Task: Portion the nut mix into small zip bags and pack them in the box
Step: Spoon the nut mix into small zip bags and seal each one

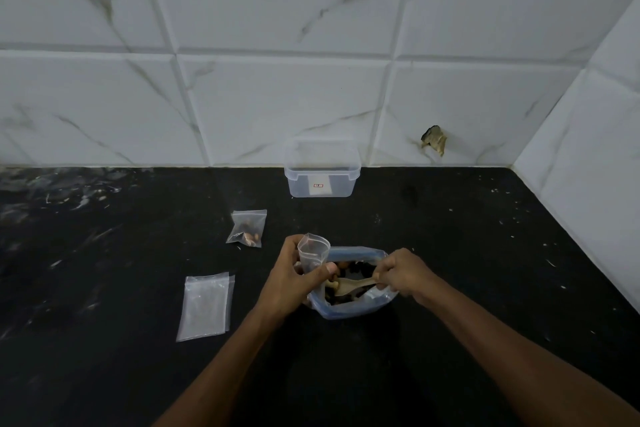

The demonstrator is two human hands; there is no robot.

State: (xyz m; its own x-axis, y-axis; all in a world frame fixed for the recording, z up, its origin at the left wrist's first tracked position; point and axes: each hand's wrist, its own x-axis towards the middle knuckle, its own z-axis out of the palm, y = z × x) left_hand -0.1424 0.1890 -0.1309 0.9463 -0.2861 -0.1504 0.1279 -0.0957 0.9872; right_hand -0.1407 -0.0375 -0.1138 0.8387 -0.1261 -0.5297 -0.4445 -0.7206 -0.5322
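left hand (294, 274) grips open small zip bag (313, 250) | right hand (401, 272) pinches wooden spoon (349, 285) in nut mix bag (353, 282) | filled bag (247, 228), empty bags (205, 307), clear box (321, 168) on black counter (450, 253)

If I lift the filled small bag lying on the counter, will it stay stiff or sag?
The filled small bag would probably sag: it is thin clear film, wrinkled around a few nuts. It likely feels light, as the nuts fill only its lower part. They may shift when it tilts.

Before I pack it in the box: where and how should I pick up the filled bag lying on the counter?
Pinch the filled bag by its flat, empty top strip, coming from above on the wall side. The nuts sit bunched at the near end, so the top is thin and easy to nip, and the load would likely hang below.
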